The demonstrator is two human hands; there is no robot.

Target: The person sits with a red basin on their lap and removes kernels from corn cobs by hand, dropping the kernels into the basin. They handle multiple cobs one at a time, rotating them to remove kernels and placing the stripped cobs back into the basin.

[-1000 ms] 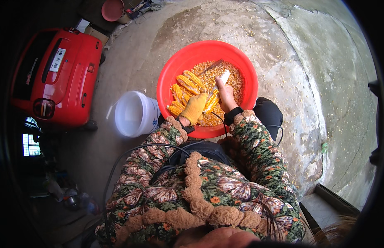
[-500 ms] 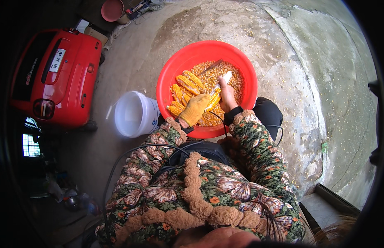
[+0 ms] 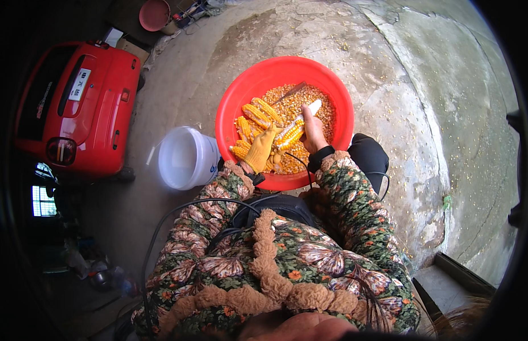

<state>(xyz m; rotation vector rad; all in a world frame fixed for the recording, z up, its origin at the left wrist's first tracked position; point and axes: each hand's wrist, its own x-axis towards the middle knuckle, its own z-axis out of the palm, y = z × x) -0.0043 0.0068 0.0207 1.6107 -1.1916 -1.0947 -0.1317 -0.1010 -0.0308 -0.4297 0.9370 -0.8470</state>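
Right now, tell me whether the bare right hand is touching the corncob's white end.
Touching. The head view shows the right hand closed on the corncob's white end, thumb against it, the tip sticking out beyond.

Red car (image 3: pixel 109 108) and, perhaps, a pinkish basin (image 3: pixel 154 16)

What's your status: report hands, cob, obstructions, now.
Right hand gripping partly stripped corn cob. Gloved left hand close against it, contact unclear. Dark cable crossing near rim of red tub.
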